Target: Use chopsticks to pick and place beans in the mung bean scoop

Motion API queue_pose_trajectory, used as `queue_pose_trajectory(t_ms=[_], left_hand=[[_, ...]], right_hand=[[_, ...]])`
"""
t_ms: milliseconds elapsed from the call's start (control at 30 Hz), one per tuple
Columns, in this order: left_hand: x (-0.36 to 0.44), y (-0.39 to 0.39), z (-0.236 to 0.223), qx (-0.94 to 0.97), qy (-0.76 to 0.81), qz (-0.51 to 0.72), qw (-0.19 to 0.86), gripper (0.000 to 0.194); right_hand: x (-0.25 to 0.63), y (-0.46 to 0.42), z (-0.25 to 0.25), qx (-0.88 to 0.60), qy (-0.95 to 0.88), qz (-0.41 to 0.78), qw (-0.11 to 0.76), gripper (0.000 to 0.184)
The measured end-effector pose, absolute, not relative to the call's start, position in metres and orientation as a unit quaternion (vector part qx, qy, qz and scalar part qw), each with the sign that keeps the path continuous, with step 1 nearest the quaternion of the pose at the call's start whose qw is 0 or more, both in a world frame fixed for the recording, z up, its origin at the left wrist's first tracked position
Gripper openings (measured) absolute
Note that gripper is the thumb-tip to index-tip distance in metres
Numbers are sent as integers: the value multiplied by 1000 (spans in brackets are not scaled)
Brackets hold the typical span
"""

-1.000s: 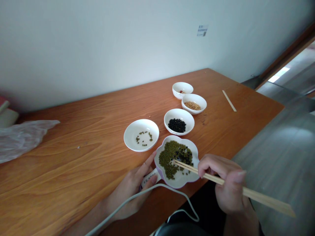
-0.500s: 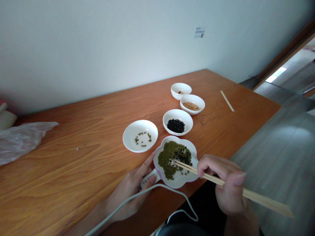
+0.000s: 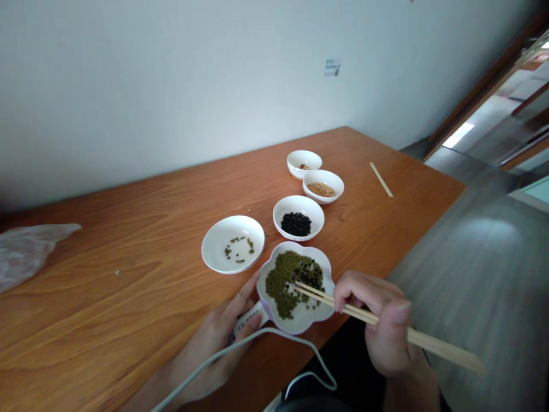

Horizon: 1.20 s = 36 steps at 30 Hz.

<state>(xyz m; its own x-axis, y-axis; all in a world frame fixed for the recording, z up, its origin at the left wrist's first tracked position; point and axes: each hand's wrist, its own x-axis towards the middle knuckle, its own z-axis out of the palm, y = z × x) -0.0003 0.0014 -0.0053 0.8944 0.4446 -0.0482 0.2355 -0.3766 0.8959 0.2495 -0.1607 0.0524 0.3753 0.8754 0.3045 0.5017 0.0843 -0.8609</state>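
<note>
My left hand (image 3: 218,337) is closed around the short handle of a flower-shaped dish (image 3: 306,320) with a lilac rim. Inside it lie green mung beans (image 3: 278,280) mixed with black beans (image 3: 315,274) toward its right side. Wooden chopsticks (image 3: 358,313) are gripped in my right hand (image 3: 384,320), and their tips reach down among the beans near the dish's middle. Whether the tips pinch a bean is too small to tell. Just left of the dish stands a white bowl (image 3: 210,250) with a few mung beans; behind it, another white bowl (image 3: 317,224) holds black beans.
Farther back are a bowl of tan beans (image 3: 321,190) and a bowl with a few reddish bits (image 3: 303,166). A thin wooden strip (image 3: 381,179) lies at the right. A clear plastic bag (image 3: 34,252) rests at far left. A white cable (image 3: 274,331) crosses before the dish.
The whole view has shifted, so the table's things appear farther left and slightly lower. My hands keep their holds, and the chopstick tips stay among the beans.
</note>
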Motion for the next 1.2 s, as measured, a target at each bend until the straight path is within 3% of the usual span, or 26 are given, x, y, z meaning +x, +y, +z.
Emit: queue_pose_trajectory(t_ms=[1200], left_hand=[[1, 0, 3, 817, 205, 110, 528, 70]], right_hand=[[246, -152, 48, -642, -540, 216, 500, 81]])
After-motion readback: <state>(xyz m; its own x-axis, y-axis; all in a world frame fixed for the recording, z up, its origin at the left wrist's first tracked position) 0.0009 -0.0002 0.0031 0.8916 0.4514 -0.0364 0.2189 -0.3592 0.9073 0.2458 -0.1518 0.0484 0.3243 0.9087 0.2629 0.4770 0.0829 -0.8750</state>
